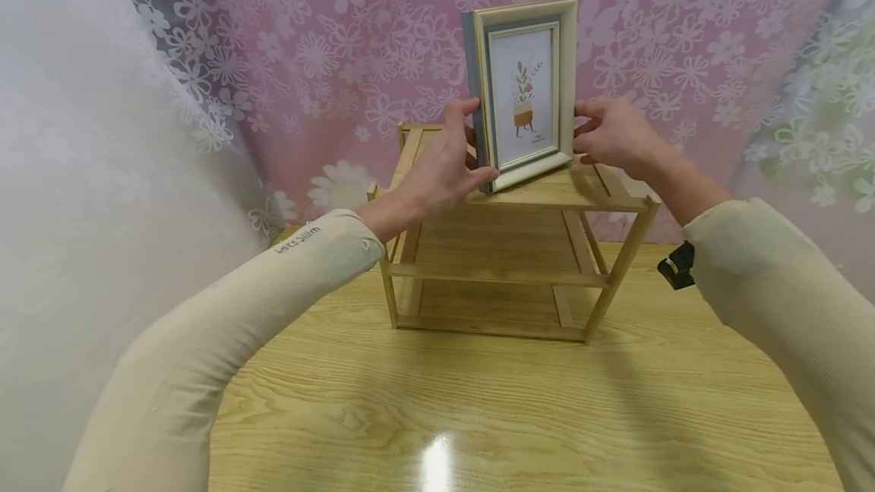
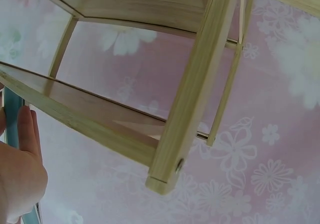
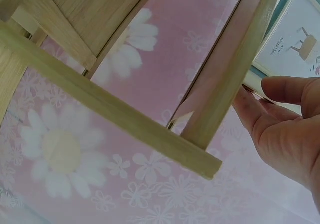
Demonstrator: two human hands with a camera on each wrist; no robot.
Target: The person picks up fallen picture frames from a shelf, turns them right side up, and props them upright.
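A picture frame (image 1: pixel 567 74) with a cream and blue-grey border stands upright, slightly turned, over the top tier of a wooden rack (image 1: pixel 506 273). Its white print shows a potted plant on legs. My left hand (image 1: pixel 440 165) grips the frame's left side, thumb at the lower front corner and fingers along the edge. On the opposite side my right hand (image 1: pixel 618 135) holds the lower right edge between thumb and fingers. The right wrist view shows that thumb (image 3: pixel 285 89) at the frame's front border. In the left wrist view, only a blue strip of the frame (image 2: pixel 13 119) shows beside the fingers.
The three-tier rack stands on a wood-grain surface (image 1: pixel 410 386). Behind it hangs a pink curtain (image 1: pixel 328 89) with white flowers, and a pale white sheet (image 1: pixel 102 173) hangs at the left. A small black device (image 1: pixel 677 266) sits at the right sleeve cuff.
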